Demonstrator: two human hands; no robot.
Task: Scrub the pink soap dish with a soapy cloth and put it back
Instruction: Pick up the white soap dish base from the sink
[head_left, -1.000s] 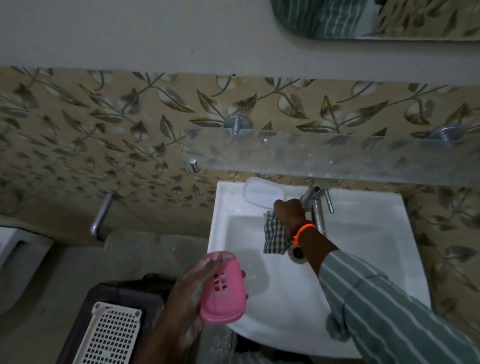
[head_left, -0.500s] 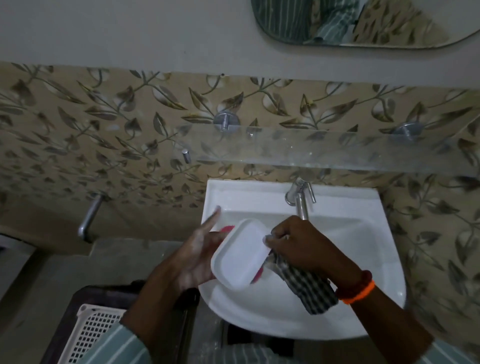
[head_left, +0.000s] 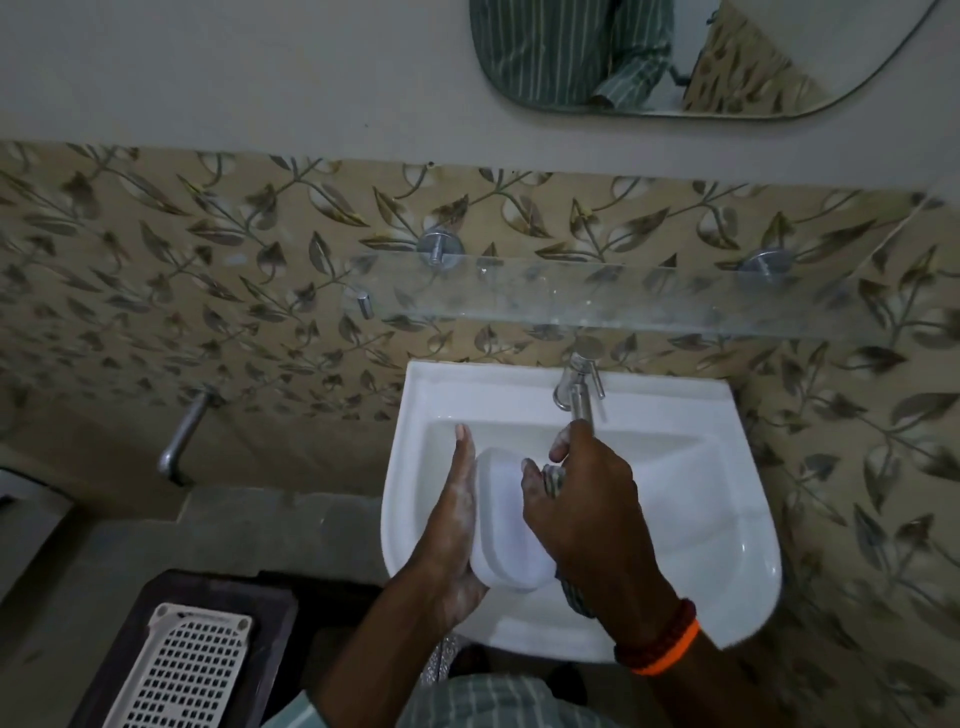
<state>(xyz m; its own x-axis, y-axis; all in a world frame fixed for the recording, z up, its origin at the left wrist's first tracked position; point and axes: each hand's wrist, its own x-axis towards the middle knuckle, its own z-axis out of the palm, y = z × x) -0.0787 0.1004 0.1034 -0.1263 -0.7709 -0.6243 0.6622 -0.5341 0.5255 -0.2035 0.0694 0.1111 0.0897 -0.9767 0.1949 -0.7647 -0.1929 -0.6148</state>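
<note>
Small bathroom, leaf-print tiles (head_left: 218, 291) on the wall, a glass shelf (head_left: 623, 301) under a mirror (head_left: 675, 57), and a white sink (head_left: 717, 519) below with a chrome tap (head_left: 579, 387) at the back. Both hands were over the basin. The left hand (head_left: 452, 535) had soap film on it and lay flat along the left side of a white rounded-rectangle piece (head_left: 506, 525), fingers stretched out straight toward the wall, palm cupping its edge. That white piece was all you could see of the dish from above; no pink showed, so I couldn't tell where the pink part sat, probably under it. The right hand (head_left: 587, 514) covered the piece's right side, fingers curled shut round a checked cloth (head_left: 571, 592), which poked out by the fingertips and hung down under the wrist. An orange band (head_left: 665, 649) was on that wrist. Down in the left corner sat a white grid basket (head_left: 187, 675) on a dark box (head_left: 260, 613).
</note>
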